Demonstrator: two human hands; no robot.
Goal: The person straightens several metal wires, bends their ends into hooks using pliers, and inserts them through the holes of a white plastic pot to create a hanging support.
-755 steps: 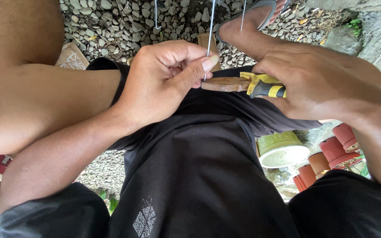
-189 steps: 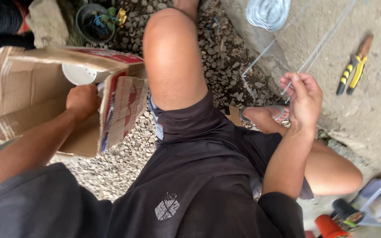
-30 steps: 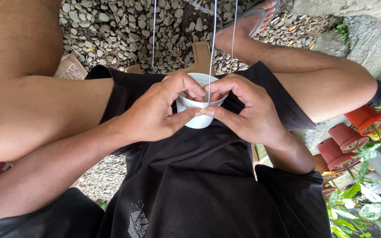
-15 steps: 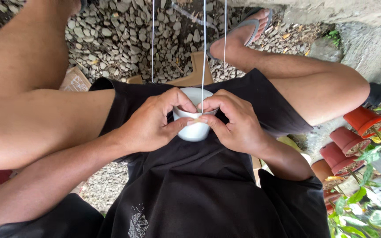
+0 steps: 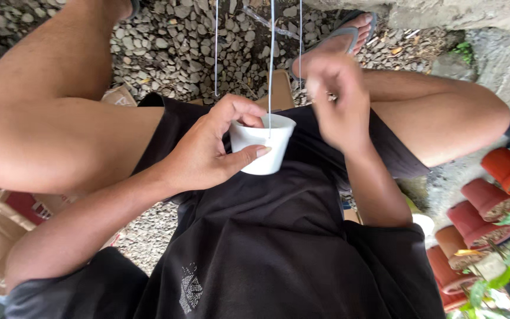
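One hand now grips the small white plastic pot: the left hand clasps it alone, while the right hand has lifted away, fingers loosely curled among the thin hanging wires.

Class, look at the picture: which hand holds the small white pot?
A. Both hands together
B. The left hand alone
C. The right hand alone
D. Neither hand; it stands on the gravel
B: the left hand wraps around the white pot over the lap, while the right hand is raised apart from it, near the thin wires.
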